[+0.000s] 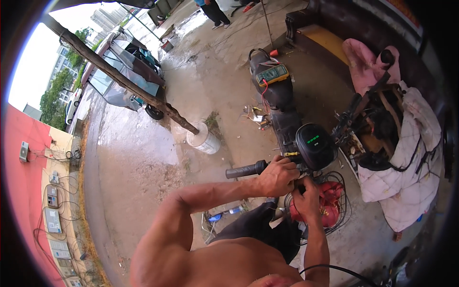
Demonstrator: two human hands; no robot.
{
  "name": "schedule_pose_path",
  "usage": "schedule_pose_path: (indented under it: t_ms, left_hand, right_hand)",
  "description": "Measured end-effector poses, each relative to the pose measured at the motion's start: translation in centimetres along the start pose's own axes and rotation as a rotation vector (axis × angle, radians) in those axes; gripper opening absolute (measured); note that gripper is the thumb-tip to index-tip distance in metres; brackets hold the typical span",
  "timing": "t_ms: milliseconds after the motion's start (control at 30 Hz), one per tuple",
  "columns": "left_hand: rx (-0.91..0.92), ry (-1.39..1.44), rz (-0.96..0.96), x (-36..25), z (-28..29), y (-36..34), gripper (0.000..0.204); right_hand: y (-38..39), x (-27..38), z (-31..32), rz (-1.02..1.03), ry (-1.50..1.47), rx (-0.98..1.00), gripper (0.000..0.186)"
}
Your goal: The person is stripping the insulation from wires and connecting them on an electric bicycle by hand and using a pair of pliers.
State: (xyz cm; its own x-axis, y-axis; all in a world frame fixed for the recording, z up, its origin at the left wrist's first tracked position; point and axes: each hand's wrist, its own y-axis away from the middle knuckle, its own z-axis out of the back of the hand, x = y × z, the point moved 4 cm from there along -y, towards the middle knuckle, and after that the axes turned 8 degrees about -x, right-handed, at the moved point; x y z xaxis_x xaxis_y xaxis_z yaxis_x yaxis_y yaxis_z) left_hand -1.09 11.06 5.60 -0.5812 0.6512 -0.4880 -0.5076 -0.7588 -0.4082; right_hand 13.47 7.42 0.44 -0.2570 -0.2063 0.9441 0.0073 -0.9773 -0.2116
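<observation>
Since our two hands sit almost touching at the front of the e-scooter [285,125], what counts is how its parts lie from them: the rounded black display [314,145], lit w/ green bars, is at approx. 1–2 o'clock from our L hand [278,177] and abt. 12 from our R hand [307,197], near both. The ribbed handlebar grip [241,171] is at 9 o'clock of the L, long axis running roughly 9-to-3, so L is clearly the nearer hand to it; R sits at abt. 4 o'clock from L. L fingers are well curled, R thumb and fingers drawn in toward a pinch; fingertips are hidden, so we can't say what, if anything, either has hold of. A small yellow fitting [290,154] is just beside L, at 1 o'clock. A red bundle [330,215] is near R, at 3–4. The digital multimeter [273,74] rests on the black seat [279,95], 12 o'clock from L, well apart.
</observation>
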Motion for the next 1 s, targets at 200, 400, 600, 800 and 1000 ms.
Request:
schedule_pose_path:
  t_ms: [200,400,600,800,1000]
  left_hand:
    - [-0.088,0.054,0.070,0.6,-0.1,0.2,0.011]
    - [-0.132,0.144,0.141,1.5,0.4,0.3,0.014]
    - [-0.119,0.151,0.179,2.0,0.3,0.5,0.015]
    - [-0.047,0.162,0.134,2.2,0.1,0.2,0.008]
    - [0.083,0.172,0.043,2.2,0.1,0.4,0.014]
  right_hand:
    - [-0.6,-0.7,-0.1,-0.060,-0.102,0.051,0.013]
    - [-1.0,-1.2,-0.9,-0.226,-0.270,0.120,0.011]
    - [-1.4,-1.0,-1.0,-0.223,-0.333,0.142,0.015]
    - [-1.0,-1.1,-0.6,-0.241,-0.313,0.086,0.019]
    - [-0.4,-0.9,-0.2,-0.178,-0.191,0.053,0.018]
